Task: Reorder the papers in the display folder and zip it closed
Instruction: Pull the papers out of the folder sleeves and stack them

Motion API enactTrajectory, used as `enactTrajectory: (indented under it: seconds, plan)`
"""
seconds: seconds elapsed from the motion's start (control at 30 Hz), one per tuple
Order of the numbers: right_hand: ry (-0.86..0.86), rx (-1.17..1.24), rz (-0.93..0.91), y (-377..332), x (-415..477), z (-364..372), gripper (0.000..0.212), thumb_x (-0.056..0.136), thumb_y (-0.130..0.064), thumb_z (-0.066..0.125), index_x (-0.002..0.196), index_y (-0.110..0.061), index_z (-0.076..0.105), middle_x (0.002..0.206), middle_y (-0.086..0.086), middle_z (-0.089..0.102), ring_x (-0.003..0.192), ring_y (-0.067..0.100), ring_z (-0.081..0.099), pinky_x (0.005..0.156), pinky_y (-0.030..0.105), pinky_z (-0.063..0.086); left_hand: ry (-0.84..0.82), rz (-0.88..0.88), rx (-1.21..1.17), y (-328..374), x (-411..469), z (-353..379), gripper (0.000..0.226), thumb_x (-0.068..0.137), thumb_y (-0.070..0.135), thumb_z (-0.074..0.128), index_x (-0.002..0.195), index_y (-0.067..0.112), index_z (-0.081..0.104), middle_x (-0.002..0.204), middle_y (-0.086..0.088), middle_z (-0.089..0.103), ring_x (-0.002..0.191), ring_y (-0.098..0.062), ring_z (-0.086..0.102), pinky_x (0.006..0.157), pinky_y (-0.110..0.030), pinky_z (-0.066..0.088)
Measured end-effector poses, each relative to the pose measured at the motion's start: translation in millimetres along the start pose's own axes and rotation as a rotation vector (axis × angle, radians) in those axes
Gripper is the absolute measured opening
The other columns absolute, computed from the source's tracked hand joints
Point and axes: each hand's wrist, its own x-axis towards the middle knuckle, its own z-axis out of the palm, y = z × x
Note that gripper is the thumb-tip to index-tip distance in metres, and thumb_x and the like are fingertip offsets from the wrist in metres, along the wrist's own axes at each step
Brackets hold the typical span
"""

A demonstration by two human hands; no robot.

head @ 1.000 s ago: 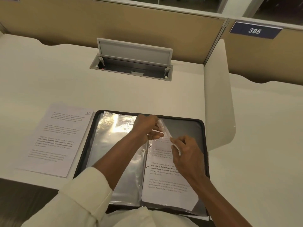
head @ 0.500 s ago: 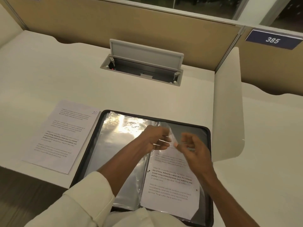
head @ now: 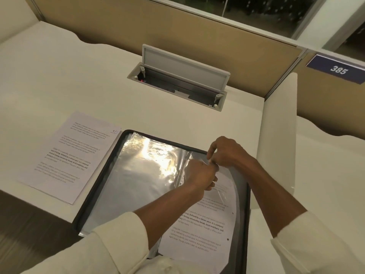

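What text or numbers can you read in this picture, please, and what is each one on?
"385": blue sign on the partition.
"10": handwritten, top corner of the loose sheet.
"Defined by a slower pace, it is centered": bold, on the folder page.
Other print: too small to read.

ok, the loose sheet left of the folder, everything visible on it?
The loose sheet is white paper, flat, face up, slightly skewed on the desk. It bears several blocks of small print, one partly bold, and a handwritten 10 in the top right corner, beside the black rim of the display folder. Nothing rests on it.
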Motion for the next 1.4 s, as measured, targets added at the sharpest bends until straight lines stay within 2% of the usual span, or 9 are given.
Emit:
enactTrajectory:
  seconds: [0.17, 0.37, 0.53, 0.63, 0.8, 0.9, 1.1, 1.27, 1.4]
  plan:
    - [-0.146, -0.129, 0.008, 7, 18, -4, 0.014, 0.080, -0.006, 0.084, 0.092, -0.010, 0.080, 0.085, 0.011, 0.076, 0.072, 0.026, 0.075, 0.067, 0.035, 0.065, 0.066, 0.031, -0.004, -6, -3, 7, 0.026, 0.091, 0.031, 0.081, 0.086, 0.006, 0.075, 0.070, -0.007, 0.078, 0.057, -0.017, 0.073, 0.062, -0.035, 0.065]
    - [-0.275, -0.110, 0.109, 13, 32, -12, 0.035, 0.072, -0.004, 0.091, 0.101, 0.001, 0.071, 0.090, 0.018, 0.078, 0.071, 0.032, 0.079, 0.069, 0.047, 0.067, 0.112, 0.067, 0.026, -11, -3, 11, 0.037, 0.083, 0.045, 0.082, 0.070, 0.012, 0.073, 0.065, -0.003, 0.075, 0.069, -0.028, 0.078, 0.074, -0.054, 0.065]
    - [-0.305, -0.201, 0.121, 11, 37, -10, 0.049, 0.066, -0.029, 0.100, 0.083, -0.002, 0.063, 0.079, 0.011, 0.068, 0.070, 0.027, 0.068, 0.059, 0.032, 0.059, 0.161, 0.079, 0.024, -15, -4, 2, 0.060, 0.090, 0.069, 0.064, 0.079, 0.011, 0.074, 0.066, -0.002, 0.075, 0.064, -0.018, 0.075, 0.078, -0.049, 0.064]
    - [-0.402, -0.201, 0.172, 16, 41, -6, 0.067, 0.055, -0.036, 0.105, 0.097, 0.001, 0.068, 0.089, 0.012, 0.077, 0.081, 0.029, 0.076, 0.070, 0.039, 0.066, 0.291, 0.250, 0.357, -33, -5, -13, 0.061, 0.097, 0.071, 0.055, 0.073, 0.015, 0.063, 0.069, 0.005, 0.068, 0.069, -0.014, 0.066, 0.078, -0.042, 0.059]
    - [-0.458, -0.214, 0.163, 28, 50, 0, 0.049, 0.062, -0.020, 0.102, 0.094, 0.000, 0.070, 0.080, 0.010, 0.076, 0.071, 0.026, 0.075, 0.076, 0.042, 0.066, 0.339, 0.728, 0.899, -97, 14, -47, 0.058, 0.092, 0.076, 0.052, 0.116, 0.024, 0.062, 0.132, 0.004, 0.058, 0.126, -0.018, 0.050, 0.105, -0.043, 0.050]
    - [-0.440, -0.250, 0.124, 35, 57, -2, 0.042, 0.062, -0.024, 0.101, 0.085, -0.001, 0.074, 0.071, 0.009, 0.076, 0.066, 0.026, 0.075, 0.073, 0.039, 0.065, 0.189, 0.712, 1.089, -122, 17, -59, 0.095, 0.090, 0.086, 0.043, 0.155, 0.016, 0.036, 0.177, -0.010, 0.008, 0.164, -0.030, 0.001, 0.132, -0.049, 0.019]
    - [-0.419, -0.138, 0.109, 50, 75, -26, 0.024, 0.075, -0.015, 0.092, 0.087, -0.001, 0.078, 0.072, 0.007, 0.072, 0.065, 0.023, 0.066, 0.070, 0.035, 0.061, 0.059, 0.755, 1.120, -139, 7, -67, 0.132, 0.083, 0.097, 0.041, 0.168, 0.009, -0.008, 0.173, -0.009, -0.031, 0.160, -0.025, -0.028, 0.133, -0.049, 0.000]
    - [-0.293, -0.079, 0.052, 62, 93, -45, 0.019, 0.085, -0.019, 0.088, 0.088, -0.004, 0.077, 0.087, 0.008, 0.078, 0.084, 0.025, 0.075, 0.073, 0.036, 0.064, 0.060, 0.814, 1.155, -142, 8, -68, 0.132, 0.083, 0.099, 0.037, 0.167, 0.011, -0.014, 0.173, -0.011, -0.030, 0.161, -0.028, -0.025, 0.133, -0.053, 0.004]
    - [-0.164, -0.194, -0.049, 68, 106, -54, 0.021, 0.090, -0.031, 0.083, 0.085, -0.013, 0.073, 0.093, 0.002, 0.074, 0.089, 0.023, 0.070, 0.069, 0.029, 0.050, 0.079, 0.859, 1.156, -144, 9, -69, 0.131, 0.084, 0.097, 0.039, 0.168, 0.004, 0.001, 0.175, -0.016, -0.022, 0.163, -0.032, -0.018, 0.132, -0.055, 0.010]
